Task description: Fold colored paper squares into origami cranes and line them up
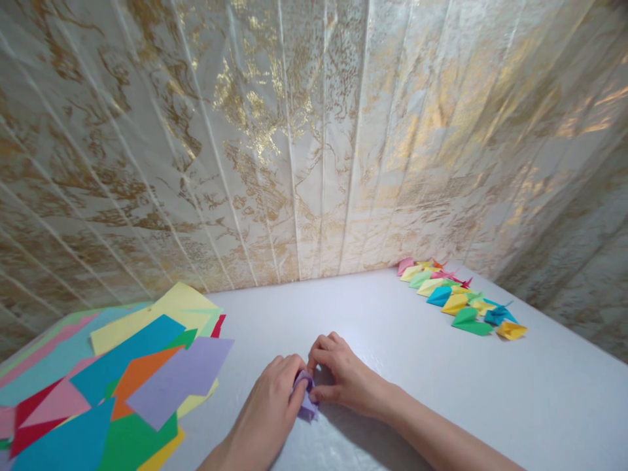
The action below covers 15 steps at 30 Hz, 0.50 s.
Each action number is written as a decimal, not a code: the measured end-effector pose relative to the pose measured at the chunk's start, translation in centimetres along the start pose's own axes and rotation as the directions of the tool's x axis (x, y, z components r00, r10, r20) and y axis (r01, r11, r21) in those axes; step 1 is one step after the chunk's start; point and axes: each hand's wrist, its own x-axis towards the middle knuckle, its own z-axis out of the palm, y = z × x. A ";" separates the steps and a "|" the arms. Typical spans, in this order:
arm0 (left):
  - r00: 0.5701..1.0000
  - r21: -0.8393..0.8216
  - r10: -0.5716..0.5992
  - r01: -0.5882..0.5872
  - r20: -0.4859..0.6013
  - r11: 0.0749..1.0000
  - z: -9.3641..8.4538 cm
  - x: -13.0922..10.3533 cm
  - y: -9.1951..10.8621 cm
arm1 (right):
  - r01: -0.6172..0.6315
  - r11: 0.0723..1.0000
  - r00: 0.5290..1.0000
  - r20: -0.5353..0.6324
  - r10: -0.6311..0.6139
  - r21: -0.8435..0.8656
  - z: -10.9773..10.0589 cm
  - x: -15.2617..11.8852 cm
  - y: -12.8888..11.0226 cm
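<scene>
A small folded piece of purple paper [308,407] is between my two hands, low in the middle of the view, just over the white table [363,314]. My left hand [277,392] is closed on it, thumb in front and fingers curled behind. From the right, my right hand [343,379] has its fingers bent and its thumb tip at the paper's right edge, in a pinch. The fingers partly cover the paper, so its full shape is hidden.
Coloured paper sheets [161,366] lie overlapped on the table's left side. Folded paper pieces [454,304] stand in rows at the back right, some like hearts, some with points like birds. A white and gold patterned curtain [294,163] hangs behind the table.
</scene>
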 end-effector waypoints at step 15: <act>0.995 0.114 -0.001 0.012 -0.098 0.993 0.7 -0.1 0.5 | 0.029 0.985 0.998 0.047 -0.038 0.169 -0.8 0.4 1.1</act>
